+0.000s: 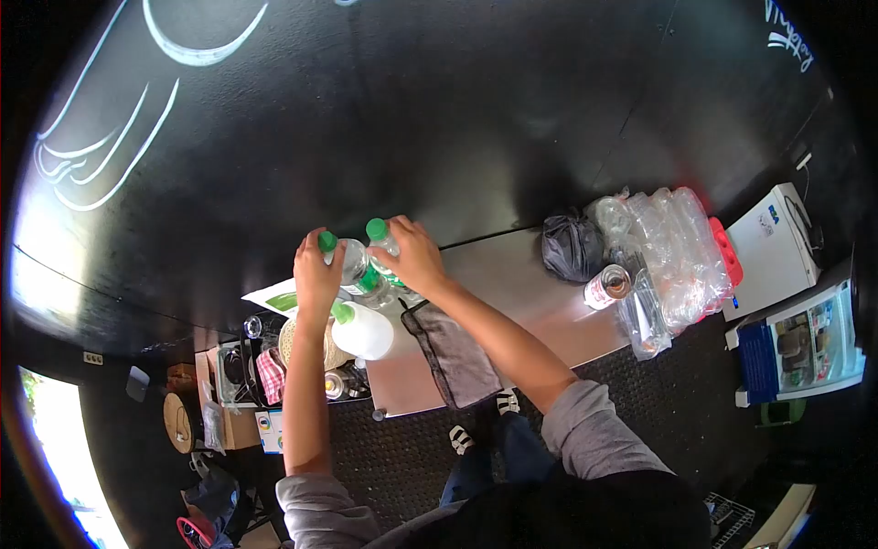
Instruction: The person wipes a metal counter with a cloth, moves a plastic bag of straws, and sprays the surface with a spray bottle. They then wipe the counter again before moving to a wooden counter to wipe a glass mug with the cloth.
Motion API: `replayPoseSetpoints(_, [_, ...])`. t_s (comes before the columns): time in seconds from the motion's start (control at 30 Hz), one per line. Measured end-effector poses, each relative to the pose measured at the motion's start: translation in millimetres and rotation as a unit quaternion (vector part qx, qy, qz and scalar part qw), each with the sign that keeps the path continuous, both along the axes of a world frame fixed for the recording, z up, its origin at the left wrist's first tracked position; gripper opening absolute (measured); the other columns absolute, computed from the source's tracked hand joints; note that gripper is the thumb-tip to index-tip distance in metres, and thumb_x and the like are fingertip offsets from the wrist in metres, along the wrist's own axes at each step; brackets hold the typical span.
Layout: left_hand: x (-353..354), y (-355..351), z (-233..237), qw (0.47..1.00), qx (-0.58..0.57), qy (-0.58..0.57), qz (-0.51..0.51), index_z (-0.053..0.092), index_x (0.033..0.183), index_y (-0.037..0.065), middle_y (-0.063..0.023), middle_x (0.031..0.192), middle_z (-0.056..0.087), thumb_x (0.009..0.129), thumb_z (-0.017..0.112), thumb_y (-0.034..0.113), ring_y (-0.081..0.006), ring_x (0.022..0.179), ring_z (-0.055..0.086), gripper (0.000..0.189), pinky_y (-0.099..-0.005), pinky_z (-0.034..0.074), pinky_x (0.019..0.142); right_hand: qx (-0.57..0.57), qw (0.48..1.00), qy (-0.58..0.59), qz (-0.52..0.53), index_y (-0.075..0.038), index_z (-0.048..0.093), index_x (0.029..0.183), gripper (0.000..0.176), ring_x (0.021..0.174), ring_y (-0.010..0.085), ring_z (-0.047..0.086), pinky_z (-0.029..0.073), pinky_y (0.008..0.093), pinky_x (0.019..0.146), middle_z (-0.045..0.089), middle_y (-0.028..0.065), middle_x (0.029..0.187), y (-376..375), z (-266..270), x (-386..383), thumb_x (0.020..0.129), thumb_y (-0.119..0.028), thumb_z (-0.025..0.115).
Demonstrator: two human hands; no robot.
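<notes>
At the back of the metal counter, against the dark wall, stand clear plastic bottles with green caps and green labels. My left hand is closed round the upper part of one bottle. My right hand grips another bottle from its right side, just below the cap. Between my hands shows the clear body of a bottle. Nearer to me is a white plastic bottle with a light green top. A grey cloth with a dark border lies flat below my right forearm.
Right along the counter are a black plastic bag, a can, and clear plastic packs against a red edge. Left of my left forearm are a red checked cloth and a wooden stool. A glass-front cooler stands far right.
</notes>
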State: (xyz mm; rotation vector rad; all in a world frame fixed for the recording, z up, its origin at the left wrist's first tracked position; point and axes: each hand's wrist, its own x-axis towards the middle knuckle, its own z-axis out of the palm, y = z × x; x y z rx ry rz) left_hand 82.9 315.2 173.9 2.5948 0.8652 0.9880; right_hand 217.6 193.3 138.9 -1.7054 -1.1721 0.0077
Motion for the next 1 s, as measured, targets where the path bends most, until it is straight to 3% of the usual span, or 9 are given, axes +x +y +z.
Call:
replayPoseSetpoints(0.13, [1,-3,6,0.997,-0.061,0.029,0.022,0.058,0.095,-0.003,-0.0186,0.082,0.062,0.078,0.071,0.021,-0.0329,0.068,0.062,0.032,-0.0392,0.049,0.063,0.068,0.997,0.018,0.019,-0.001,0.06,0.096,0.033,0.09,0.0328,0.057,0.047,0.0409,0.077,0.06,0.0115,0.098,-16,-11,9,0.078,-0.027,0.07])
replayPoseSetpoints(0.3, [7,-13,8,0.997,-0.04,0.043,0.044,0.059,0.105,0.0,-0.0167,0.083,0.062,0.078,0.071,0.023,-0.0321,0.075,0.063,0.037,-0.0378,0.048,0.066,0.126,0.991,0.035,0.007,-0.001,0.062,0.09,0.025,0.085,0.0315,0.06,0.047,0.0378,0.073,0.061,0.012,0.092,-50,-6,27,0.078,-0.022,0.071])
replayPoseSetpoints(0.37, [17,-45,31,0.967,0.219,0.029,0.128,0.054,0.113,0.004,-0.0169,0.103,0.058,0.077,0.071,0.021,-0.0334,0.091,0.058,0.043,-0.0411,0.046,0.075,0.119,0.993,0.022,-0.013,-0.001,0.061,0.091,0.027,0.085,0.0303,0.06,0.047,0.0375,0.073,0.061,0.012,0.092,-67,0,35,0.079,-0.023,0.071])
replayPoseSetpoints(0.47, [18,-81,19,0.988,-0.007,-0.097,-0.122,0.049,0.121,0.004,-0.0148,0.117,0.05,0.064,0.082,0.023,-0.0297,0.105,0.052,0.069,-0.0427,0.043,0.083,0.112,0.994,-0.014,0.002,-0.002,0.061,0.091,0.026,0.084,0.0293,0.059,0.046,0.0372,0.073,0.061,0.0108,0.092,-93,10,42,0.078,-0.022,0.072])
replayPoseSetpoints(0.53, [28,-129,-3,0.974,-0.096,-0.092,-0.183,0.039,0.13,0.0,-0.016,0.119,0.05,0.05,0.09,0.029,-0.0308,0.11,0.052,0.099,-0.0406,0.042,0.094,0.107,0.993,-0.025,0.028,-0.003,0.061,0.089,0.025,0.083,0.0282,0.059,0.046,0.0371,0.072,0.061,0.0093,0.091,-109,26,42,0.076,-0.021,0.073])
replayPoseSetpoints(0.6, [38,-157,-37,0.964,-0.135,-0.097,-0.208,0.033,0.132,0.0,-0.0179,0.124,0.049,0.048,0.091,0.031,-0.0315,0.115,0.05,0.107,-0.042,0.04,0.096,0.115,0.993,-0.024,0.034,-0.004,0.062,0.088,0.024,0.083,0.0279,0.059,0.046,0.0371,0.073,0.061,0.0091,0.091,-117,36,39,0.076,-0.021,0.073])
replayPoseSetpoints(0.7, [47,-181,-58,0.934,-0.278,-0.141,-0.173,0.029,0.135,-0.002,-0.0212,0.118,0.055,0.053,0.088,0.022,-0.0314,0.107,0.057,0.104,-0.0387,0.045,0.091,0.133,0.99,0.011,0.048,-0.003,0.062,0.086,0.023,0.088,0.027,0.059,0.046,0.0366,0.075,0.062,0.0096,0.092,-127,48,24,0.076,-0.021,0.072])
replayPoseSetpoints(0.9, [12,-171,-99,0.946,-0.263,-0.171,-0.089,0.038,0.128,-0.004,-0.0186,0.109,0.06,0.054,0.087,0.02,-0.0257,0.098,0.06,0.092,-0.0374,0.048,0.087,0.142,0.973,0.113,0.146,-0.003,0.06,0.106,0.03,0.099,0.03,0.058,0.047,0.0368,0.084,0.058,0.0148,0.109,-134,-4,4,0.079,-0.014,0.069])
replayPoseSetpoints(1.0, [-15,-170,-107,0.928,-0.303,-0.209,-0.061,0.038,0.127,-0.005,-0.0167,0.11,0.06,0.056,0.087,0.018,-0.0236,0.097,0.06,0.09,-0.0376,0.048,0.087,0.145,0.947,0.287,0.03,-0.005,0.053,0.119,0.038,0.103,0.0307,0.055,0.043,0.0424,0.087,0.051,0.0142,0.124,-150,-73,-14,0.084,-0.015,0.062])
